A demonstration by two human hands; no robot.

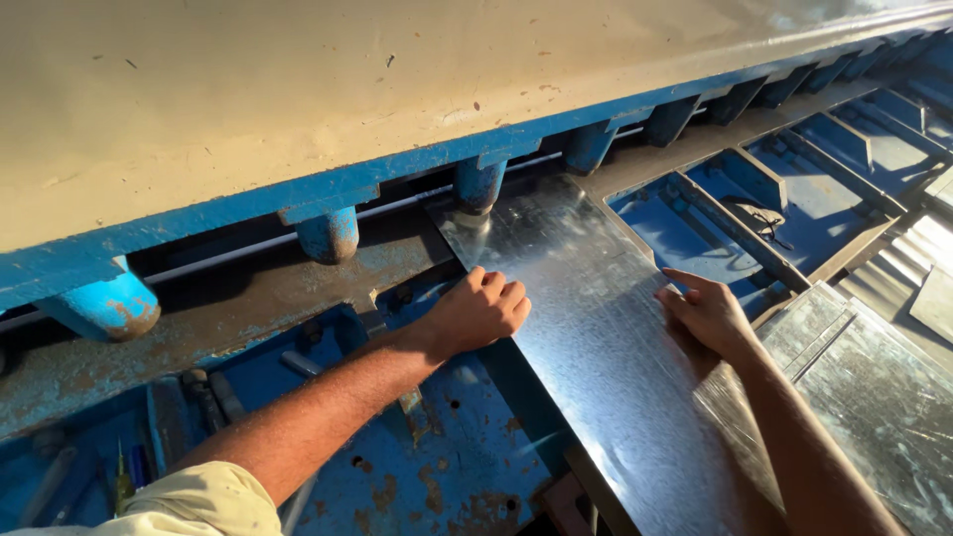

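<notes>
A long strip of shiny galvanised sheet metal lies on the bed of a blue shearing machine, its far end pushed under a round blue hold-down foot. My left hand rests curled on the strip's left edge, fingers bent over it. Along the strip's right edge lies my right hand, fingers pressed flat against the side. Neither hand lifts the sheet; both steady it.
The machine's cream upper beam spans the top, with a row of blue hold-down feet beneath. Rusty blue table ribs and open pockets lie to the right. More sheet metal is stacked at the lower right.
</notes>
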